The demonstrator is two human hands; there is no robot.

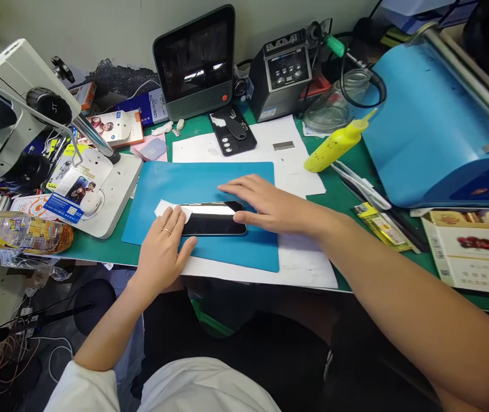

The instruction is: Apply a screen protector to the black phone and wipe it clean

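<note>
The phone (213,218) lies flat, screen up, on the blue mat (210,183), held between both hands. The left hand (164,246) presses a small white wipe (168,208) down on the phone's left end, fingers flat and spread, a ring on one; this grip is a press from above, closed round nothing. The right hand (265,205) lies over the phone's right end, thumb along the near edge and fingers fanned past the far edge, steadying it without lifting, so this grip is released too.

The step in hand looks like wiping the glass clean. The next move would call for drawing the wipe along the screen toward the right hand under even pressure, while that hand keeps the phone from sliding on the mat.

Under the mat lie white paper sheets (290,171) on the green tabletop (339,194). Beyond the right hand's fingers sits a dark phone back (232,133), and further off a yellow squeeze bottle (334,146). Past the left hand stands the microscope base (111,194). Well right of the right hand is a blue roller machine (433,126).
</note>
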